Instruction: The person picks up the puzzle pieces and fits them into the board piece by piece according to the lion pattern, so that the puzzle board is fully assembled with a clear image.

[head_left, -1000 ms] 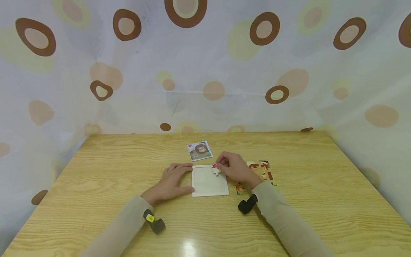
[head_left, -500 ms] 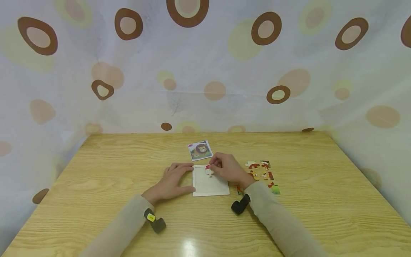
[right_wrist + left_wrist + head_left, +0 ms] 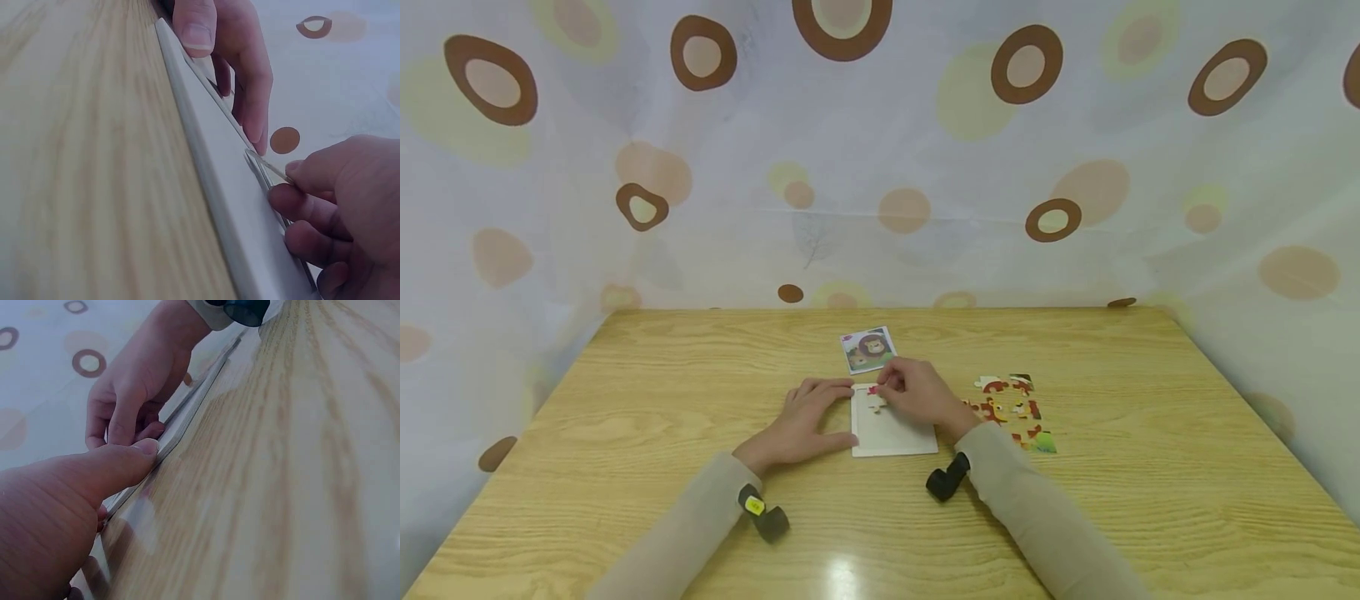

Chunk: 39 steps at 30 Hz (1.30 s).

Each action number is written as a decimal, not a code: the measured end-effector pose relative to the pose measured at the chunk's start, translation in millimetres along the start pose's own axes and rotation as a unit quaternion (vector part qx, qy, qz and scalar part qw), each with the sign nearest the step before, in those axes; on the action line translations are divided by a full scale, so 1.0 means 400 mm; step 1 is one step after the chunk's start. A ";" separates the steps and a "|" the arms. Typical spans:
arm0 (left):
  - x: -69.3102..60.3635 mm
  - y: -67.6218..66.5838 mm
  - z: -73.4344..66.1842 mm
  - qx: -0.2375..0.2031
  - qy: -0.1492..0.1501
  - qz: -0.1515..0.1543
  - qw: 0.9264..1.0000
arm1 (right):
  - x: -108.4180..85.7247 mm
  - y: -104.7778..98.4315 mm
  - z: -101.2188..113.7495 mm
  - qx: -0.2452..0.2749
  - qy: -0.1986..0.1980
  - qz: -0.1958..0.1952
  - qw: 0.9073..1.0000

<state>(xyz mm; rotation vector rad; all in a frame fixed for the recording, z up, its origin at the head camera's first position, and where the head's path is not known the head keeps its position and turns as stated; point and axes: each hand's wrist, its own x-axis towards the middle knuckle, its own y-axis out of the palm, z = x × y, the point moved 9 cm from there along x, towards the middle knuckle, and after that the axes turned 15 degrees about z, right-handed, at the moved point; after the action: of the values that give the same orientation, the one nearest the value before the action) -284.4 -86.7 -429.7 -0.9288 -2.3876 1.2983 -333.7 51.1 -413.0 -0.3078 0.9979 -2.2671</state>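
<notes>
My right hand (image 3: 920, 396) pinches a jigsaw piece (image 3: 876, 402), white with a pink patch, between thumb and fingertips. It is over the upper left part of a white puzzle tray (image 3: 895, 439). Seen edge-on in the right wrist view, the piece (image 3: 269, 166) tilts, its lower end close to the tray's surface. On the tray's left side rests my left hand (image 3: 801, 422), thumb near the lower left and fingers at the upper left corner. Its thumb (image 3: 125, 465) lies fairly straight against the rim in the left wrist view.
Several loose lion jigsaw pieces (image 3: 1021, 408) lie right of the tray, partly hidden by the right wrist. Behind the tray a lion picture card (image 3: 867, 348) lies flat on the wooden table (image 3: 700, 367). A patterned curtain (image 3: 850, 258) hangs beyond the table.
My right hand has moved left across the tray with the jigsaw piece, from its upper right part to its upper left. The left hand has stayed at the tray's left edge.
</notes>
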 end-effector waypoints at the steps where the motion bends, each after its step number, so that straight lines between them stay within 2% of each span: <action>1: 0.000 0.000 0.001 0.001 0.000 0.000 1.000 | 0.002 0.001 0.001 0.000 0.001 -0.001 1.000; 16: 0.008 -0.004 -0.011 0.005 0.004 -0.005 1.000 | 0.017 0.011 0.010 -0.023 0.047 -0.003 0.999; 23: 0.004 -0.008 -0.007 0.007 -0.001 -0.007 1.000 | 0.026 0.017 0.012 -0.035 0.086 0.001 0.996; 39: -0.001 -0.004 -0.007 0.001 0.001 -0.007 1.000 | 0.021 0.019 0.024 -0.078 0.125 -0.022 0.989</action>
<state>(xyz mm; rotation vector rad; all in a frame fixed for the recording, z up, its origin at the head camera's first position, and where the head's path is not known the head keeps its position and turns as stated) -283.5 -85.8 -426.7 -0.9104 -2.3881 1.2937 -332.3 36.3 -412.2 -0.1134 1.3129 -2.3108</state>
